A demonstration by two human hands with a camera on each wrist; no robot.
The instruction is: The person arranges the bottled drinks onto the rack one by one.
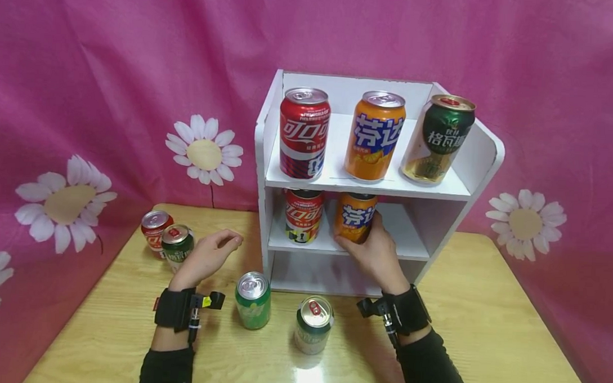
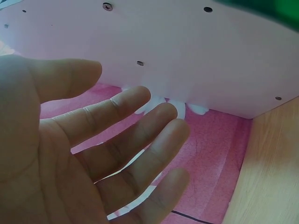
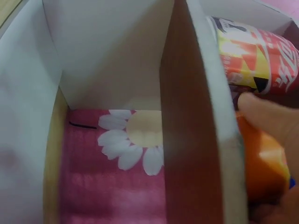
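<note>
My right hand (image 1: pixel 377 253) grips an orange Fanta can (image 1: pixel 355 218) low on its sides, on the middle shelf of a white rack (image 1: pixel 262 156). The can is upright, and the right wrist view shows the thumb (image 3: pixel 261 112) against its orange body (image 3: pixel 264 158). To its left on that shelf stands a red Coca-Cola can (image 1: pixel 304 217). My left hand (image 1: pixel 210 258) hovers over the table left of the rack, with nothing in it. In the left wrist view its fingers (image 2: pixel 126 140) are relaxed and spread. Nearest to it is a green-and-gold can (image 1: pixel 178 246).
On the top shelf stand a Coca-Cola can (image 1: pixel 303 132), a Fanta can (image 1: pixel 374 134) and a green-and-gold can (image 1: pixel 437 137). A light green can (image 1: pixel 253 302) and another green-and-gold can (image 1: pixel 313 327) stand before the rack. At the table's left is a red can (image 1: pixel 155 228).
</note>
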